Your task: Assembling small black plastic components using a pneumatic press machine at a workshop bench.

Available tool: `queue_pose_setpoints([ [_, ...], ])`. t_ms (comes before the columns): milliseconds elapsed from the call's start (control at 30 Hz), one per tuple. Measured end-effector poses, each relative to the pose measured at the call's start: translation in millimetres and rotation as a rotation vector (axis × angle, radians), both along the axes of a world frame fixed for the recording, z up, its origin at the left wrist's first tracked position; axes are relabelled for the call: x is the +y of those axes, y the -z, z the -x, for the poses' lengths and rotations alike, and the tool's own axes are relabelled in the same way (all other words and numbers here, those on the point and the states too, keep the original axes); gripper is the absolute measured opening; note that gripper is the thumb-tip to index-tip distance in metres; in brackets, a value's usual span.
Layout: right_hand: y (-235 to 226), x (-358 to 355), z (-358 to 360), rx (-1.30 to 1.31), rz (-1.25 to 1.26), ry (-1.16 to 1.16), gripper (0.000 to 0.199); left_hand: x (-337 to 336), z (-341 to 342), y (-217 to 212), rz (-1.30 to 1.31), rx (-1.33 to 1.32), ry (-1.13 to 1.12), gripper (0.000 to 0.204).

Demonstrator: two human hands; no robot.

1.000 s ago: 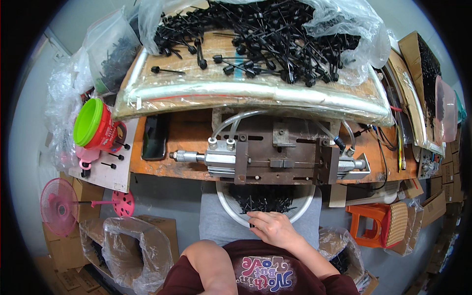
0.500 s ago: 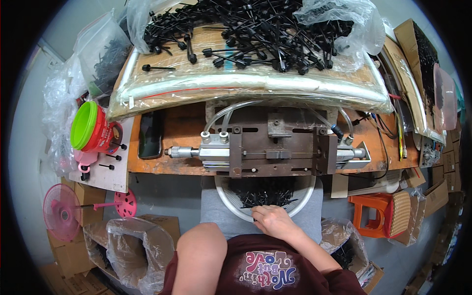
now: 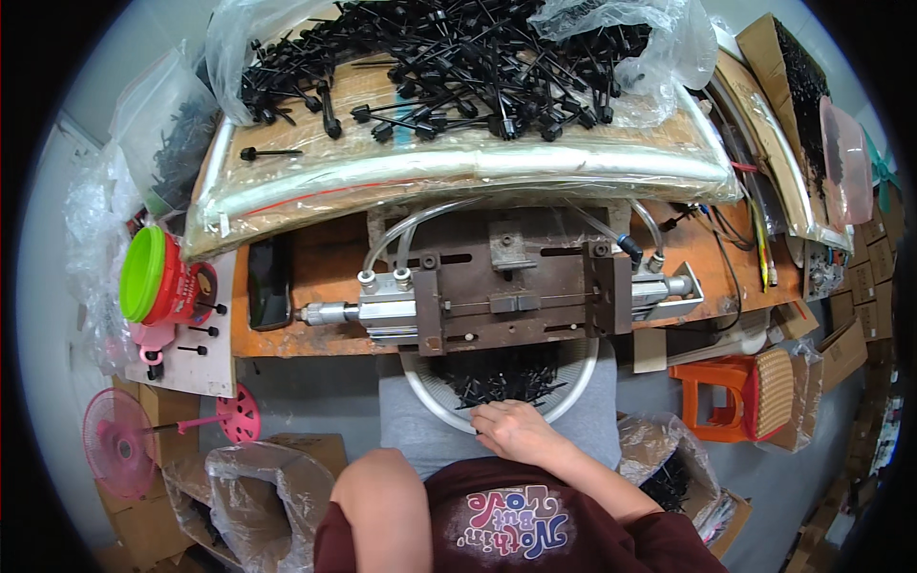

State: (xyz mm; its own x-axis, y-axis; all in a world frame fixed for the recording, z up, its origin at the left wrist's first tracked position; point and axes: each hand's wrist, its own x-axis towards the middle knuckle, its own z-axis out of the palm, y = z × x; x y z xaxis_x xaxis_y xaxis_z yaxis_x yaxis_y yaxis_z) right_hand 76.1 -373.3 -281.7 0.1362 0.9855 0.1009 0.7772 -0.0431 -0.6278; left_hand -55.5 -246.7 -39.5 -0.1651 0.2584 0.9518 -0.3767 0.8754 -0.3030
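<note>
My right hand [image 3: 516, 432] is at the near rim of a round white basket [image 3: 417, 390], its fingers curled together. What they hold, if anything, is hidden beneath them. The basket sits on my lap, filled with black plastic parts [image 3: 506, 377]. Of my left arm [image 3: 382, 497] only a bent part shows at the lower edge; the left hand is out of sight. Just beyond the basket, a brown metal fixture [image 3: 564, 320] with a silver cylinder [image 3: 392, 310] at each side stands on the bench. A small grey block [image 3: 514, 303] sits at its middle.
A plastic-wrapped board [image 3: 315, 172] behind the fixture bears a heap of black stemmed parts [image 3: 497, 76]. To the left are a phone [image 3: 269, 284], a red-and-green tub [image 3: 158, 277] and a pink fan [image 3: 119, 442]. An orange stool [image 3: 712, 396] stands at the right.
The view has shifted, so the bench and heap appear further left and the fixture slightly lower. My right hand stays by the basket's near rim, its fingers still curled.
</note>
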Motion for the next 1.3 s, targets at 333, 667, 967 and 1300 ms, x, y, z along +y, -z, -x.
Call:
queue_pose_setpoints([
  [333,30,-10,-7,-0.009,0.004,0.077,0.015,-44,-64,23,0.876,0.731,-1.448,0.052],
  [667,41,-13,-8,-0.307,0.166,0.216,0.018,-68,-64,9,0.538,0.284,-0.696,0.049],
  [967,-93,12,-16,-0.343,-0.291,0.289,0.027,-79,-59,62,0.509,0.285,-1.326,0.053],
  [1300,-190,110,-104,-0.470,-0.767,0.355,0.011,-65,-55,108,0.463,0.458,-1.813,0.067],
])
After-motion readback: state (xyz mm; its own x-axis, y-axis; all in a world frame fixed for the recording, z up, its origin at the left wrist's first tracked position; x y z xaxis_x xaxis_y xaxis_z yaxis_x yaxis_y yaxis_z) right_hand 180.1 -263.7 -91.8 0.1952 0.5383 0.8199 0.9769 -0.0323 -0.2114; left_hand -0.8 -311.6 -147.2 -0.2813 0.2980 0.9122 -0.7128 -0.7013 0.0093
